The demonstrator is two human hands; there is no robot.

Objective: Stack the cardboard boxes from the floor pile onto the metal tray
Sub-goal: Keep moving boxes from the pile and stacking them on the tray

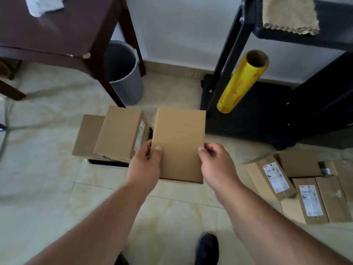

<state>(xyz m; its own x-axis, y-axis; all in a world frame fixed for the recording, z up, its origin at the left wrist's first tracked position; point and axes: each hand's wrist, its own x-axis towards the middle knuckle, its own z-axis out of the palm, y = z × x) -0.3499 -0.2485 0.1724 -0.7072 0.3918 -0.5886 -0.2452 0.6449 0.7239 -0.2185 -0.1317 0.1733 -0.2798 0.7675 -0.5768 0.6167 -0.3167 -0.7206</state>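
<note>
Both hands, left hand (146, 165) and right hand (215, 165), grip clamped on plain cardboard box (179, 144); stacked boxes (116, 134) on metal tray (107, 163) at nine o'clock; floor pile (298, 186) at four o'clock.

both hands, left hand (146, 165) and right hand (215, 165), hold a cardboard box (179, 142) beside the tray stack (118, 131).

Both arms reach forward, left hand (146, 165) and right hand (215, 165) each in a pinching grip.
</note>
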